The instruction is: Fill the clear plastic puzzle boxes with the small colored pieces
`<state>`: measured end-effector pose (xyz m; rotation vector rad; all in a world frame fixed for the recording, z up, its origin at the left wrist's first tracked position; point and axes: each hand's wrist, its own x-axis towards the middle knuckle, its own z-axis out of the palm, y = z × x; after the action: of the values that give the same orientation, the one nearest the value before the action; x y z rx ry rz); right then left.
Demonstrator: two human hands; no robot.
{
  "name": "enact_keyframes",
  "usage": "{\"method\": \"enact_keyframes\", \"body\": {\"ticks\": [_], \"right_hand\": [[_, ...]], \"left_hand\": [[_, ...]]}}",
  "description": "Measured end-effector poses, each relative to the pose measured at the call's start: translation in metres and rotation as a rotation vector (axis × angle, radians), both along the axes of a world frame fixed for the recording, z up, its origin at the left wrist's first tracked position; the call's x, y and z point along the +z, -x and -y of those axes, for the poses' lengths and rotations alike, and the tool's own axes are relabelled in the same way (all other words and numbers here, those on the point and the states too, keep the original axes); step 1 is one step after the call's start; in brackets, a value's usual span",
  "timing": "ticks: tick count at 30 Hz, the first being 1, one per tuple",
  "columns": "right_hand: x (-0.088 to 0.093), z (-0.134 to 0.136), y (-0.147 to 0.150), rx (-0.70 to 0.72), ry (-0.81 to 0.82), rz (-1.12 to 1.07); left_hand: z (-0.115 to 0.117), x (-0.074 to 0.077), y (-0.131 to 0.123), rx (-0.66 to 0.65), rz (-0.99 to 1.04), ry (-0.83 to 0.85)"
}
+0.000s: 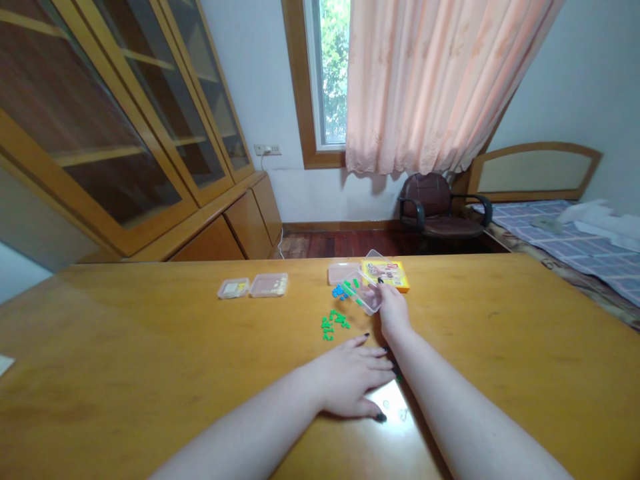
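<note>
My right hand grips the near right edge of a clear plastic box, which is tilted above the table. Several green pieces show in or through it. My left hand lies palm down on the table with its fingers spread, close to my right forearm. Small green pieces lie loose beyond my left hand, and a few blue pieces sit by the box's left side. A yellow printed box lies just behind my right hand.
On the wooden table, another clear box stands near the far edge. Farther left are a clear box with pale pieces and a smaller one. Beyond the table are an armchair, a bed and a glass-fronted cabinet.
</note>
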<state>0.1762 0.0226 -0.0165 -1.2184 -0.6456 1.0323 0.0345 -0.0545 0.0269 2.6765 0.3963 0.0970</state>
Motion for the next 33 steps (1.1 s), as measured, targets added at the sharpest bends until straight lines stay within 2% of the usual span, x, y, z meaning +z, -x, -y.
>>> {"method": "enact_keyframes", "body": {"ticks": [7,10,18,21,28,31,33], "right_hand": [[0.012,0.004,0.004,-0.002,-0.010,-0.021],[0.011,0.003,0.003,0.004,-0.006,-0.025],[0.012,0.006,0.003,0.006,0.004,-0.019],[0.011,0.005,0.003,0.009,-0.008,0.002],[0.004,0.002,0.002,0.015,-0.018,-0.028],[0.004,0.002,0.002,0.019,-0.020,-0.025],[0.004,0.001,0.002,0.023,-0.028,-0.029]], "left_hand": [[0.008,0.009,-0.003,-0.059,-0.010,0.038],[0.009,0.007,-0.004,-0.071,-0.008,0.041],[0.000,-0.004,-0.001,0.017,0.055,-0.039],[-0.008,-0.008,0.003,0.112,0.099,-0.071],[-0.035,-0.010,0.021,0.483,0.312,-0.089],[-0.044,-0.014,0.026,0.655,0.436,-0.060],[-0.049,-0.018,0.028,0.726,0.464,-0.042]]}}
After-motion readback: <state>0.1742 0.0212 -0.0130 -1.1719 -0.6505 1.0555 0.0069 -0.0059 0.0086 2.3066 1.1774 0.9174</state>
